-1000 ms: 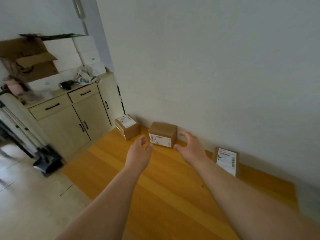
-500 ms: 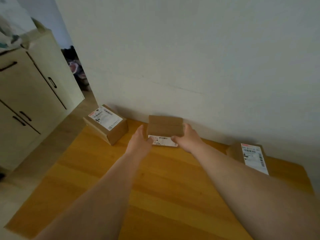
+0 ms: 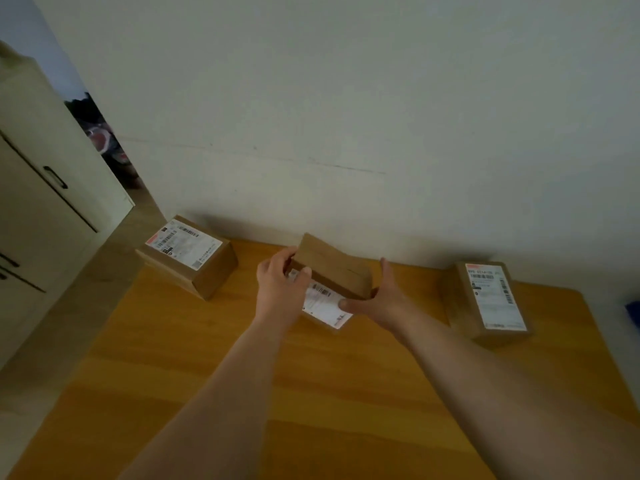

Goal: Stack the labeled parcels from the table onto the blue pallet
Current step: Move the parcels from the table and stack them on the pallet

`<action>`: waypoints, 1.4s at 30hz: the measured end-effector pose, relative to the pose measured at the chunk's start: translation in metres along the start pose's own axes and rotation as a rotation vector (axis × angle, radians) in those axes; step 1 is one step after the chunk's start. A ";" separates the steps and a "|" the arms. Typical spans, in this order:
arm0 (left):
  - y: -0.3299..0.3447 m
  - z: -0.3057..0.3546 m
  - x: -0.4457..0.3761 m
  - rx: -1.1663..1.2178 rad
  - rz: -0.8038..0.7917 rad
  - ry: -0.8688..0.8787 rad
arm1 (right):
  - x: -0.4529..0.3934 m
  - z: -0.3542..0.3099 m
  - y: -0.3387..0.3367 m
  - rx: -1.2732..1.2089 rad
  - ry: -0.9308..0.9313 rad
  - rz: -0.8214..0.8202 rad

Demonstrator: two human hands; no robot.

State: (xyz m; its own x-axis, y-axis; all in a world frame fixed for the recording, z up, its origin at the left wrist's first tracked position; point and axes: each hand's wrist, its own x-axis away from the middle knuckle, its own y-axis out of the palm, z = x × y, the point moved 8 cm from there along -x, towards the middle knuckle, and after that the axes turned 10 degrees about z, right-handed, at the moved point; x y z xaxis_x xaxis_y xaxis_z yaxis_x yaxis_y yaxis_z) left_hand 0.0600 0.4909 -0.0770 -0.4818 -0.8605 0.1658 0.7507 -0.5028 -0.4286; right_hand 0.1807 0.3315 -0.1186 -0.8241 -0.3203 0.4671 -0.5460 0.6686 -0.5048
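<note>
Over by the wall on the table (image 3: 311,393), your left hand (image 3: 278,289) and right hand (image 3: 377,299) grip the tilted middle parcel (image 3: 330,268) by its ends, so keep squeezing evenly and level it before carrying.

left grip (image 3: 281,289) bare | right grip (image 3: 379,301) bare | forearms unsleeved

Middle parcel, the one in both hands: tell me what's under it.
Under the middle parcel, tilted between the left hand and right hand, only the wooden table shows. Its white label faces forward-down; the far underside is hidden.
</note>
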 end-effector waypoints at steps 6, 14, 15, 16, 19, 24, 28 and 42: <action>0.014 0.070 0.051 -0.050 0.002 0.280 | 0.044 0.030 -0.044 -0.130 -0.028 -0.079; 0.072 0.179 0.211 0.176 0.095 0.463 | 0.147 0.086 -0.219 -0.611 -0.046 0.100; 0.088 0.183 0.237 0.191 0.043 0.403 | 0.166 0.099 -0.248 -0.643 -0.045 0.122; 0.109 0.185 0.264 0.245 -0.061 0.318 | 0.185 0.111 -0.276 -0.653 -0.060 0.136; 0.183 0.199 0.361 0.477 -0.460 0.084 | 0.243 0.155 -0.359 -0.627 -0.104 0.212; 0.250 0.250 0.493 0.575 -0.647 0.083 | 0.319 0.212 -0.486 -0.683 -0.214 0.515; 0.283 0.289 0.560 0.565 -0.709 0.070 | 0.361 0.241 -0.557 -0.629 -0.275 0.723; 0.405 0.334 0.639 0.372 -0.748 0.192 | 0.370 0.314 -0.695 -0.545 -0.147 0.773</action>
State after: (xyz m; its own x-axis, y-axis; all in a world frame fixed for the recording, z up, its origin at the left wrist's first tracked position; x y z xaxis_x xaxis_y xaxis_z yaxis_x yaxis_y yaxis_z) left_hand 0.2067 -0.2899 0.1517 -0.9524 -0.2797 0.1212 0.2882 -0.9558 0.0589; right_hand 0.2077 -0.4625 0.1775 -0.9582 0.2844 0.0313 0.2718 0.9391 -0.2105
